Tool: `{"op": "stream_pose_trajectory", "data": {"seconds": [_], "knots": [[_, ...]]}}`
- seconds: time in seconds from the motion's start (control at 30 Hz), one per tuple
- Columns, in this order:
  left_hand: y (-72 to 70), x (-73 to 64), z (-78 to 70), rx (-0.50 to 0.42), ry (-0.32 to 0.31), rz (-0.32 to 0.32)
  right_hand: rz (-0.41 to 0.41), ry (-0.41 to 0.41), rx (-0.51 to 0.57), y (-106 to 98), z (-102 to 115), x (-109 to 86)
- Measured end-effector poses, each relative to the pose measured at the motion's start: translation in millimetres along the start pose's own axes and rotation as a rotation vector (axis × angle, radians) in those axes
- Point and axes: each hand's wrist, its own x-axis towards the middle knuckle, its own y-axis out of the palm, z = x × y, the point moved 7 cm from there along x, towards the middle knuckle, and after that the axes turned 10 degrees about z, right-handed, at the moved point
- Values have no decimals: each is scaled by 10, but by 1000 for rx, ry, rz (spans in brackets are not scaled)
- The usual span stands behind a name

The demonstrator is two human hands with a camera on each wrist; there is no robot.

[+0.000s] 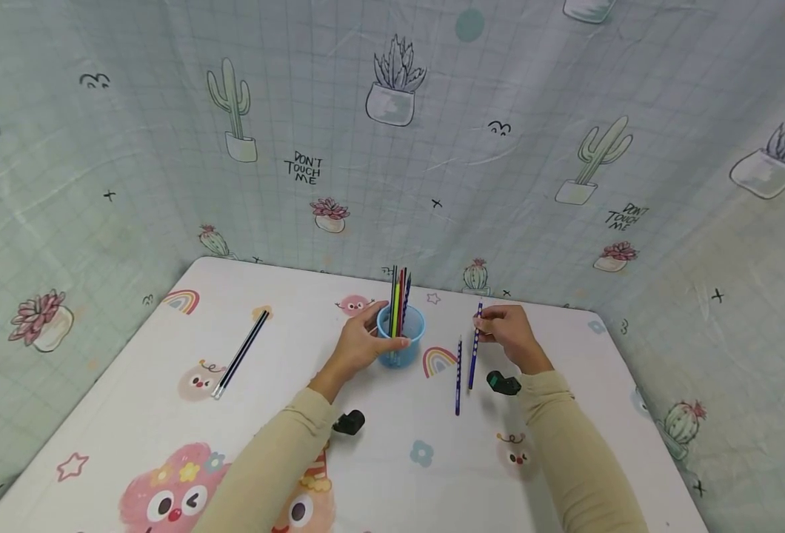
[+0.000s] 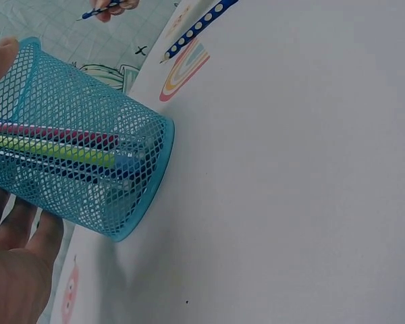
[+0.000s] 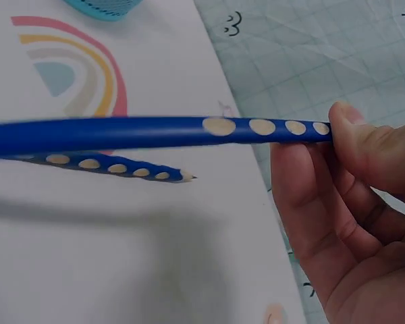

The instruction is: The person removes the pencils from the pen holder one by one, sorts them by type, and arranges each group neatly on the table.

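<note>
My left hand [image 1: 358, 342] grips a light-blue mesh pencil cup [image 2: 88, 145], thumb on one side and fingers on the other. Several pencils [image 1: 399, 296] stand in the cup, among them a yellow-green one and a red one. To the right of it, my right hand [image 1: 512, 334] pinches a blue pencil [image 3: 162, 131] with pale oval dimples near its upper end, between thumb and fingers. In the head view that pencil slants over the table, its lower end towards me. A second dimpled blue pencil [image 1: 458, 379] lies on the table between the cup and my right hand.
Two dark pencils [image 1: 241, 354] lie side by side on the left of the white table [image 1: 379, 459], which carries printed rainbows and cartoon faces. Behind and at both sides hangs a curtain [image 1: 446, 163] with cactus prints, close to the table's back edge.
</note>
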Motion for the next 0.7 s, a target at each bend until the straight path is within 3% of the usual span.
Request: {"op": "stream_pose_trajectory", "data": {"seconds": [0.4, 0.7], "knots": [[-20, 15, -63, 9, -9, -2, 14, 43, -13, 36, -136, 17], [-7, 5, 0, -7, -34, 1, 51, 102, -1, 113, -287, 5]]}}
